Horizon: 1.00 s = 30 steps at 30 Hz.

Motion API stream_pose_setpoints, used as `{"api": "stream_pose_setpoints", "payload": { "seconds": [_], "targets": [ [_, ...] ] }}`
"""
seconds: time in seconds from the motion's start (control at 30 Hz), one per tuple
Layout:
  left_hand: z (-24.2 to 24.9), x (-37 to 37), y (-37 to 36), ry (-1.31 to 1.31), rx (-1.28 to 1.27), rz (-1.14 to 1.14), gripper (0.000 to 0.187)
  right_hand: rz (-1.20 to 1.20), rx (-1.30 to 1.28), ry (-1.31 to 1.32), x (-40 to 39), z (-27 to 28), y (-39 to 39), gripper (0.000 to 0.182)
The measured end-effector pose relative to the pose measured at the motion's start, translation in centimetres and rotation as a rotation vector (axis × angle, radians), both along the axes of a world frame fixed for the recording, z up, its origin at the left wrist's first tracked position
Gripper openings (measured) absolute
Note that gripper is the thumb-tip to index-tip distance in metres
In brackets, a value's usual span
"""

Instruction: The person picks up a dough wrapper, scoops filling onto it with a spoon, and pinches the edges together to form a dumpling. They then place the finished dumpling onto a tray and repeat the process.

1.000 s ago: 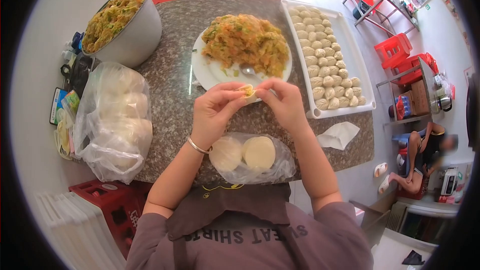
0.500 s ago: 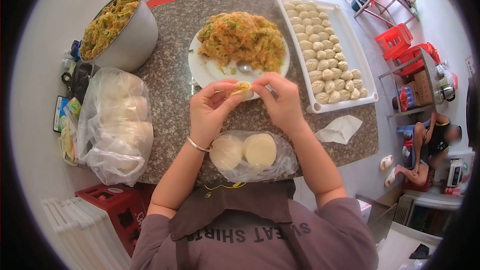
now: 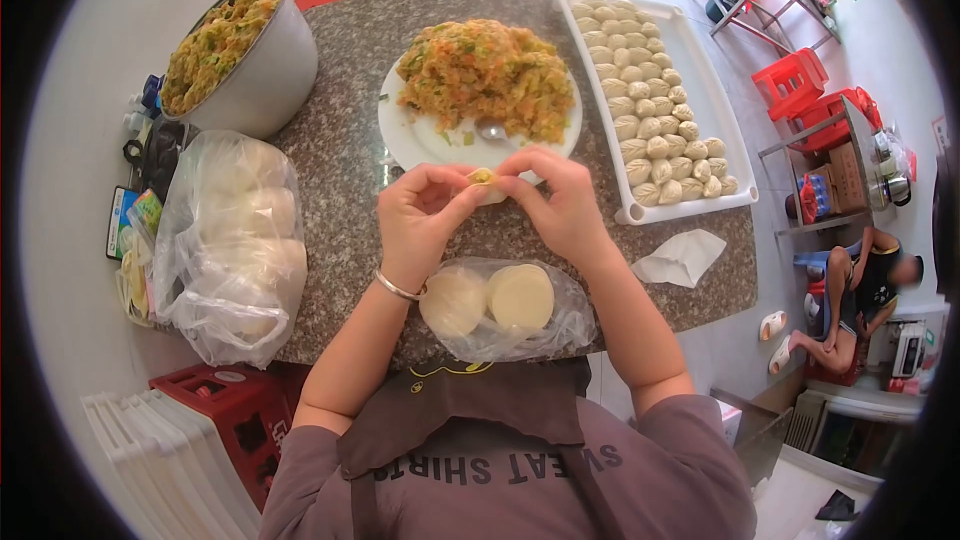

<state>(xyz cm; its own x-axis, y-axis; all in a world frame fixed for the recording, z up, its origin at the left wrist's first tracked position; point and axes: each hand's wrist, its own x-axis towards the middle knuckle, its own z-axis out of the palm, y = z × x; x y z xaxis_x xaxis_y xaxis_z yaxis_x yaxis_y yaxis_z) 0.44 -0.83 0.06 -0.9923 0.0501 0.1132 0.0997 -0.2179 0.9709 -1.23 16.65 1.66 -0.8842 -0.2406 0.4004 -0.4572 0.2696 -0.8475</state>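
Between my two hands is a partly folded dumpling, with yellowish filling showing at its top. My left hand pinches its left edge between thumb and fingers. On the opposite edge the fingertips of my right hand are pinched together. Just beyond them lies a white plate heaped with chopped vegetable filling, a metal spoon stuck in its near side. Nearer my body, round dough wrappers sit in two stacks on a clear plastic bag.
A white tray at the right holds rows of pleated dumplings. Beside it lies a crumpled tissue. At the left stand a metal pot of filling and a bag of wrappers. A person sits far right.
My fingers have drawn closer together over the dumpling, and its opening looks smaller. Both hands stay in about the same place. The other things have not moved.
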Motion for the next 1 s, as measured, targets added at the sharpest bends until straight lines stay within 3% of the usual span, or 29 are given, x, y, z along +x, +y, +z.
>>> {"api": "stream_pose_setpoints", "payload": {
  "seconds": [0.07,0.2,0.4,0.5,0.57,0.6,0.67,0.77,0.87,1.0],
  "targets": [
    [0.3,0.0,0.2,-0.01,0.071,-0.007,0.011,-0.081,-0.036,-0.007,0.0,0.0,0.1,0.01],
    [0.0,-0.2,0.0,0.068,0.079,-0.086,0.011,-0.005,-0.072,-0.136,-0.3,0.0,0.8,0.01],
    [-0.2,0.0,0.2,0.128,0.007,-0.066,0.012,-0.016,0.004,-0.028,0.0,0.3,0.4,0.01],
    [0.3,0.2,0.2,0.022,0.009,-0.027,0.011,-0.044,0.012,0.01,0.0,0.0,0.2,0.01],
    [0.8,0.3,0.2,0.032,-0.223,0.069,0.014,-0.011,0.064,0.055,0.0,0.1,0.2,0.009],
    [0.7,0.3,0.2,0.031,-0.223,0.07,0.014,-0.01,0.064,0.054,0.0,0.0,0.1,0.009],
    [0.4,0.1,0.1,0.276,-0.359,0.002,0.017,-0.069,0.036,0.064,0.0,-0.3,0.1,0.01],
    [0.0,-0.2,-0.1,0.187,-0.165,-0.069,0.017,-0.065,0.009,-0.074,-0.2,-0.1,0.5,0.011],
    [0.0,-0.2,-0.3,0.197,-0.128,-0.144,0.017,0.045,-0.006,-0.188,-0.5,0.4,1.1,0.012],
    [-0.2,-0.1,-0.2,0.224,-0.158,-0.133,0.016,0.06,0.008,-0.106,-0.3,0.2,0.8,0.011]
  ]
}}
